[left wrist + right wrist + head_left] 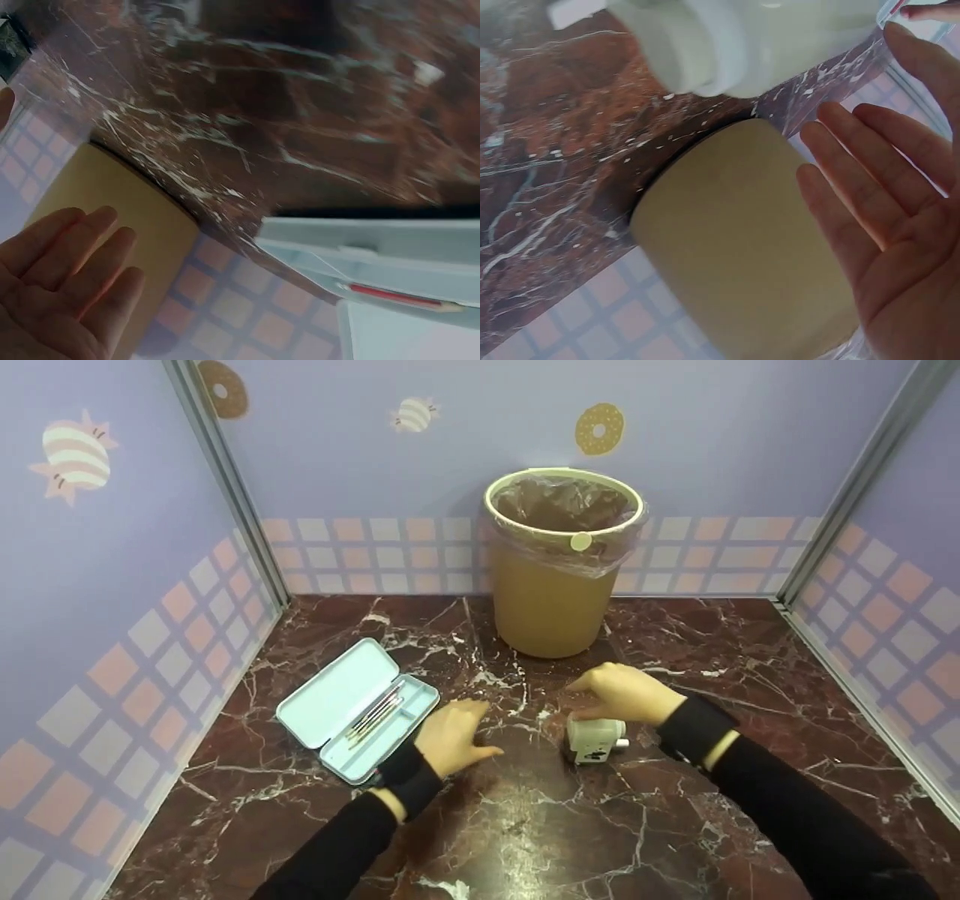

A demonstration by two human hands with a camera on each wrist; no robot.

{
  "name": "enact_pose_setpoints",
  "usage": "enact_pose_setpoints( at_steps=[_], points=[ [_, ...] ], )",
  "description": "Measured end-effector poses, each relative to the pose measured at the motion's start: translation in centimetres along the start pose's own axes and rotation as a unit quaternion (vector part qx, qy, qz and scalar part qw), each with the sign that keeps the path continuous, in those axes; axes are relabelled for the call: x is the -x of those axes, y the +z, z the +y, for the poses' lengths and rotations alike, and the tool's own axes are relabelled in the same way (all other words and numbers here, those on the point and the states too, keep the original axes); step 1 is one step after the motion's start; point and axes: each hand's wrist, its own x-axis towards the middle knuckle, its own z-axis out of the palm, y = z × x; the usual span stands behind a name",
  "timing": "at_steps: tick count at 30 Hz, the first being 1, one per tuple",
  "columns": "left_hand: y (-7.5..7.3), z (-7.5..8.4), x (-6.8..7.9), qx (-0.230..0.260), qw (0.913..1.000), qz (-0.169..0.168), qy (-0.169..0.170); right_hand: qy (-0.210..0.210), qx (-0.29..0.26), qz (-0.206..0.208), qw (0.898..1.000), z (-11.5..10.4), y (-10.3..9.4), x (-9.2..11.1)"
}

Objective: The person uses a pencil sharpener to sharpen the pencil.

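My left hand (pixel 450 735) hovers just right of an open light-blue pencil case (pixel 337 656), fingers extended and holding nothing. Several pencils (pixel 375 716) lie in the case's long compartment; one red pencil (pixel 397 296) shows in the left wrist view. Beside a pale green crank pencil sharpener (pixel 592 739), my right hand (pixel 630 694) is spread with nothing in it. In the right wrist view, the sharpener (pixel 780 45) stands apart from the fingers, except near the thumb, where I cannot tell whether they touch.
A tan waste bin (pixel 555 600) lined with a clear plastic bag stands at the back, against the wall. Patterned panels (pixel 112 585) enclose the dark red marbled table (pixel 525 825) at the left, back and right.
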Motion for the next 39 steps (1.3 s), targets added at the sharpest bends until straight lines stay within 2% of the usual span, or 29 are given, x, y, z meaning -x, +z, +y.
enact_pose_setpoints(
  at_steps=[5,9,17,25,28,34,39],
  points=[
    [0.9,0.9,-1.5,0.005,0.9987,-0.043,0.025,0.016,-0.011,-0.004,1.000,0.5,0.1,1.9],
    [1.5,1.5,-2.2,0.000,0.9973,-0.062,0.038,0.039,-0.028,-0.016,0.999,0.7,0.6,3.2],
    [2.2,2.3,-2.8,-0.012,0.9947,-0.097,0.030,0.050,-0.070,-0.017,0.996,1.0,2.1,3.9],
    [2.6,2.8,-3.0,0.010,0.9960,-0.078,0.042,0.050,-0.092,-0.032,0.994,1.3,2.7,3.2],
    [2.7,2.9,-3.0,0.022,0.9965,-0.071,0.039,0.063,-0.100,-0.039,0.992,1.1,2.6,2.9],
    [3.0,3.4,-3.0,0.043,0.9964,-0.073,0.009,0.095,-0.077,-0.021,0.992,0.7,2.6,2.3],
    [3.2,4.3,-3.1,0.067,0.9946,-0.075,-0.024,0.141,-0.068,0.004,0.988,0.1,2.5,1.9]
  ],
)
